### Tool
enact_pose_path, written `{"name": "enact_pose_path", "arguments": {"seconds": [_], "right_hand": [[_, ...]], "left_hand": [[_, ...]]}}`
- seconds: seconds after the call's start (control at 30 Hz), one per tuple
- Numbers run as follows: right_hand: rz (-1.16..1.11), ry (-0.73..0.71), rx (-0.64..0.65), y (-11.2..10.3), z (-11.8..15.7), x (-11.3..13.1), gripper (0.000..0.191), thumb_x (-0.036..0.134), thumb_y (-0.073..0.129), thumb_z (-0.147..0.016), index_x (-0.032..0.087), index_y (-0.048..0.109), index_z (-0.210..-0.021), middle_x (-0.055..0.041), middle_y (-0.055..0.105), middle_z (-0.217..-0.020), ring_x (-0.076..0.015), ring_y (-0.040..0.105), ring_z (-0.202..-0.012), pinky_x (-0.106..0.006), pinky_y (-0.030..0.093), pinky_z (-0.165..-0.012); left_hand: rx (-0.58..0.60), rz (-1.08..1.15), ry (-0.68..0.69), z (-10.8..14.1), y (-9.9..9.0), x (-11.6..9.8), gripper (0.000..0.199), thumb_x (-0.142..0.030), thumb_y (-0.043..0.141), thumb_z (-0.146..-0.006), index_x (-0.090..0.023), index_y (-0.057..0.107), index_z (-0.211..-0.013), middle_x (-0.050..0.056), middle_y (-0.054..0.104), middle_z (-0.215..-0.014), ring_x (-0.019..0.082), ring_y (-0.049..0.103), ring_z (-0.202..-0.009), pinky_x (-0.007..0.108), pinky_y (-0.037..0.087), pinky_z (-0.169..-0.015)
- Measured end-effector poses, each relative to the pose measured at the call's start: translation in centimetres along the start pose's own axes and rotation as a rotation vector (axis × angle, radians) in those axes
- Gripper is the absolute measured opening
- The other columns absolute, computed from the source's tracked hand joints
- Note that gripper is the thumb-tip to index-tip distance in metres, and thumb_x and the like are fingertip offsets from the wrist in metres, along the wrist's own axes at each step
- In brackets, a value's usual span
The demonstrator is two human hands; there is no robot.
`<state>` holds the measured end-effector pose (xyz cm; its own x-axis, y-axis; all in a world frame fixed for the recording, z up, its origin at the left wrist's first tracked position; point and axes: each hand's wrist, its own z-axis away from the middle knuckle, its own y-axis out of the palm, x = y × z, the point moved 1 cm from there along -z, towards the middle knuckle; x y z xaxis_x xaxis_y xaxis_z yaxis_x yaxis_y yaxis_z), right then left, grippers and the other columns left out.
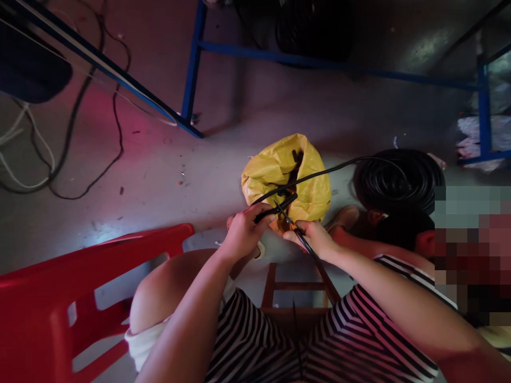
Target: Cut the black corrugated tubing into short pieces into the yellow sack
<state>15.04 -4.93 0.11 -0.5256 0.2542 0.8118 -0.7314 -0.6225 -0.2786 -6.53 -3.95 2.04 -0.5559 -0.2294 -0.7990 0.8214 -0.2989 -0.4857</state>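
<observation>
Black cable (265, 214) between left hand's (250, 227) fingers.

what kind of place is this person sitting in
Probably a small workshop or factory floor that handles cable: a thick coil of black cable lies on the floor, a yellow sack holds black pieces, and blue metal frames stand around.

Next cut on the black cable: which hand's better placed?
Right, I'd judge: the right hand already holds the scissor-like tool against the black cable, while the left hand is occupied gripping it.
</observation>
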Motion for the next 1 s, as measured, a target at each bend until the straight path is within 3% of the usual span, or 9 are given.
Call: {"name": "enact_pose_path", "arguments": {"seconds": [0.2,0.53,0.83,0.93,1.0], "right_hand": [[0.007,0.002,0.008,0.0,0.0,-0.2,0.064,0.079,0.061,-0.087,0.024,0.045,-0.059,-0.0001,0.049,-0.048,-0.0144,0.046,-0.049,-0.028,0.030,-0.050],[-0.291,0.165,0.084,0.4,0.1,-0.2,0.062,0.082,0.069,-0.076,0.024,0.050,-0.068,0.0045,0.047,-0.046,-0.0139,0.048,-0.039,-0.027,0.036,-0.039],[-0.304,0.132,0.030,0.2,-0.3,-0.2,0.064,0.081,0.072,-0.073,0.022,0.049,-0.065,0.0046,0.049,-0.047,-0.0119,0.047,-0.040,-0.024,0.033,-0.041],[-0.370,0.141,-0.087,-1.7,-0.8,0.1,0.066,0.085,0.070,-0.071,0.022,0.050,-0.067,0.0045,0.051,-0.050,-0.0122,0.049,-0.043,-0.025,0.039,-0.044],[-0.374,0.114,-0.272,-4.2,-1.5,-0.3,0.064,0.084,0.068,-0.073,0.022,0.050,-0.067,0.0027,0.054,-0.053,-0.0131,0.052,-0.047,-0.027,0.045,-0.050]], "left_hand": [[0.007,-0.016,0.012,0.0,-0.1,0.2,0.025,-0.038,0.060,-0.094,-0.020,0.073,-0.106,0.009,0.080,-0.109,0.026,0.074,-0.101,0.035,0.054,-0.087],[0.004,0.019,0.014,-0.5,0.0,0.5,0.024,-0.037,0.063,-0.091,-0.021,0.073,-0.107,0.008,0.080,-0.108,0.025,0.074,-0.100,0.037,0.056,-0.091],[-0.008,-0.038,0.053,-0.7,-0.6,0.8,0.023,-0.037,0.061,-0.092,-0.021,0.073,-0.104,0.008,0.081,-0.107,0.025,0.074,-0.097,0.036,0.056,-0.085],[0.008,-0.078,0.041,-0.5,-0.4,0.7,0.022,-0.036,0.063,-0.092,-0.022,0.073,-0.105,0.008,0.081,-0.108,0.025,0.075,-0.097,0.034,0.057,-0.080],[0.038,-0.092,0.031,-0.3,-0.2,0.5,0.020,-0.035,0.064,-0.092,-0.023,0.073,-0.106,0.007,0.081,-0.110,0.026,0.075,-0.100,0.033,0.057,-0.079]]}}
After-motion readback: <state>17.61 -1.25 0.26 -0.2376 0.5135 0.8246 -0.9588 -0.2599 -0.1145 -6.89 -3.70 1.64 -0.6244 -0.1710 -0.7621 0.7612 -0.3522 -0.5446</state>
